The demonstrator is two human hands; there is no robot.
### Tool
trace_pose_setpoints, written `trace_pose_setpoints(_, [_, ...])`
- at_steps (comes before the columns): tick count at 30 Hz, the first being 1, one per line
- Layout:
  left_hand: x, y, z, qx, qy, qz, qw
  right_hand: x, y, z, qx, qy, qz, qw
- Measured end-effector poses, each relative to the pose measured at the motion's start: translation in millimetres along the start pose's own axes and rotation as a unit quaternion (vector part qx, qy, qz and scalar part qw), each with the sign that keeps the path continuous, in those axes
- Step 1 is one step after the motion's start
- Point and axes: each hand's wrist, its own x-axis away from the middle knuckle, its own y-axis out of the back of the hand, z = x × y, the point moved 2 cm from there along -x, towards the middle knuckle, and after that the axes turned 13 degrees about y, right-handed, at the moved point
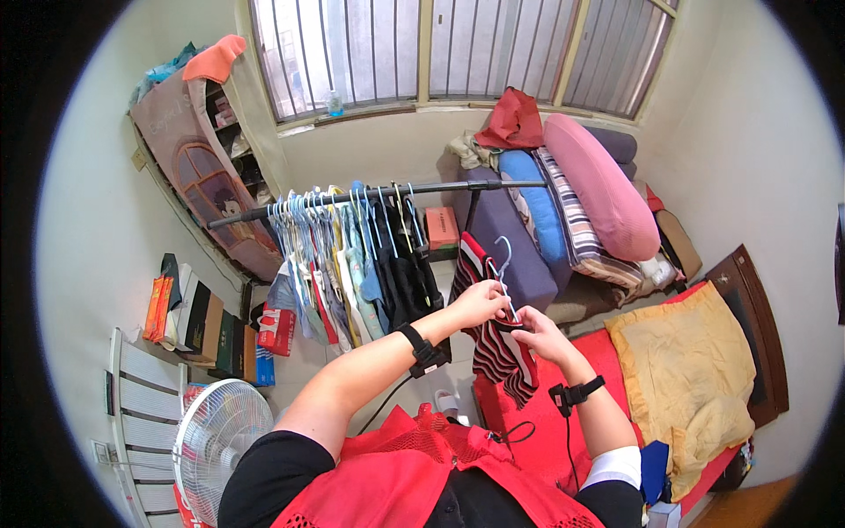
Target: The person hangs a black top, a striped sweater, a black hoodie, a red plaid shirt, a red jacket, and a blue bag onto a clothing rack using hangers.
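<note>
Left hand (480,304) pinches light-blue hanger (510,252) near its neck; right hand (544,335) pinches striped garment (503,359) at the collar. Hung clothes (356,273) crowd the black rail (431,187), leftward.

Across the top of the frame we have the window (484,57), a bottle (334,106) on its sill, left of centre. Before it runs the rail (440,187), and we see the row of clothes (343,264) hanging from its left half. Wardrobe (167,145) at upper left, boxes (211,321) below it, the fan (224,440) down at lower left! Upper right, we find the sofa (515,268) with the bolster (598,180) atop its pile. Lower right, there's the bed (590,370), blanket (682,361) on it, headboard (748,321) at its right end. Centre now: we've the left hand (482,304) and right hand (543,336) just beside each other, at the garment (502,352) between clothes row and bed.
</note>
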Motion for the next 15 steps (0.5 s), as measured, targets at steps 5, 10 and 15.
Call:
trace_pose_setpoints(5, [-24, 44, -15, 0.012, -0.006, -0.062, 0.998, -65, 11, -1, -0.042, 0.005, 0.043, 0.998])
trace_pose_setpoints(10, [-37, 77, -35, 0.001, 0.0, -0.105, 0.994, -120, 20, 8, -0.041, -0.028, 0.077, 0.996])
trace_pose_setpoints(15, [-47, 108, -48, 0.01, -0.001, -0.149, 0.989, -166, 28, -8, -0.013, 0.026, 0.107, 0.994])
